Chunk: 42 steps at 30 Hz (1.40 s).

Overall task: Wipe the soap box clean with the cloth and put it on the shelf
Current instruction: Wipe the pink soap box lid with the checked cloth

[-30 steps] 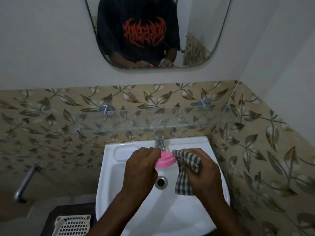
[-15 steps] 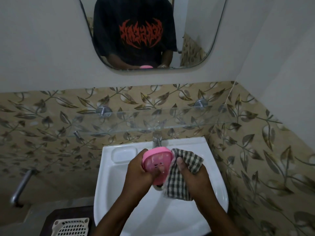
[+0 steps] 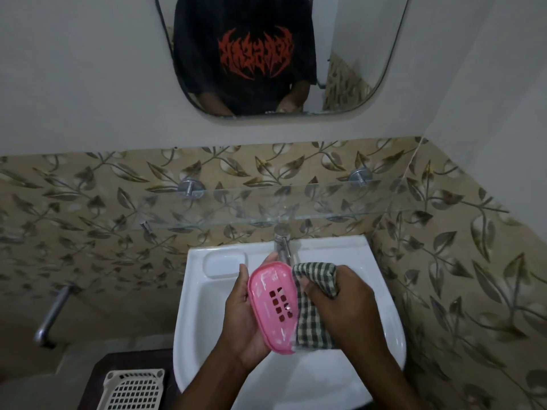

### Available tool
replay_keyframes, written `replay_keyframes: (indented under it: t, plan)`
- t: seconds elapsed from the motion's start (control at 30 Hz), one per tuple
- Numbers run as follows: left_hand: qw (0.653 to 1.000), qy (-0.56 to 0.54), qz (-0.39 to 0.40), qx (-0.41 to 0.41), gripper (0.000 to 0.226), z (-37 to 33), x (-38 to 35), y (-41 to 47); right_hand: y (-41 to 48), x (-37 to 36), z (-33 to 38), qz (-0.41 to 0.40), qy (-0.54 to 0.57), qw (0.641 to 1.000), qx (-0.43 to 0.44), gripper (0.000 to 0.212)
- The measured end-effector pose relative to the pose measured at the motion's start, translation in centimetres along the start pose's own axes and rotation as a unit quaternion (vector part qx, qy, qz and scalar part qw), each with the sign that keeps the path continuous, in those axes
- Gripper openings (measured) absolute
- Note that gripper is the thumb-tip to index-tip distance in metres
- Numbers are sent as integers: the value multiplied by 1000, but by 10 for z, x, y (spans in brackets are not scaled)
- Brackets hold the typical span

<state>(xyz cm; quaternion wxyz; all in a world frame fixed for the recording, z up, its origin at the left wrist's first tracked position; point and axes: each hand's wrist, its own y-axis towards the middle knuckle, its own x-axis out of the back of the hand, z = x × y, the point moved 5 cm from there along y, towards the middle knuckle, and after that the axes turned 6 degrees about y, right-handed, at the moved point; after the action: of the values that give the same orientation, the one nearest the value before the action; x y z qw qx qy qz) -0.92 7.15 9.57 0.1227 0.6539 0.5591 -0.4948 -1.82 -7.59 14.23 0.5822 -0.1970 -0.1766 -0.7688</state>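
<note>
Over the white sink (image 3: 340, 250), the fingers of your left hand (image 3: 239, 329) curl round the back of the pink soap box (image 3: 273, 306), thumb on its left rim, holding it tilted, slotted face toward you. Your right hand (image 3: 346, 303) pinches the checked cloth (image 3: 313, 291), bunched against the box's right edge. Above the tap (image 3: 281, 241), the glass shelf (image 3: 325, 199) spans the tiled wall.
</note>
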Motion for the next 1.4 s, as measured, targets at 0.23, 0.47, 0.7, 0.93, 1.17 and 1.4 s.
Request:
replay_keyframes:
  t: [0.23,0.47,0.7,0.93,1.17,1.4]
  plan:
    - [995,67,-58,48,75,10,2,9,-5,-7,42,-1,-162,977,139,16]
    - [994,89,-56,31,84,1,-1,22,-6,-40,47,87,-128,970,188,22]
    - [989,140,-13,57,87,0,-7,24,22,-17,40,42,-171,974,145,12]
    - [978,196,-56,49,90,-14,2,33,8,-32,35,134,-170,968,128,37]
    - [975,214,-20,55,82,-8,-3,30,9,-28,47,52,-161,971,170,19]
    - [970,233,-20,62,72,-5,-4,30,7,-27,56,105,-250,932,241,17]
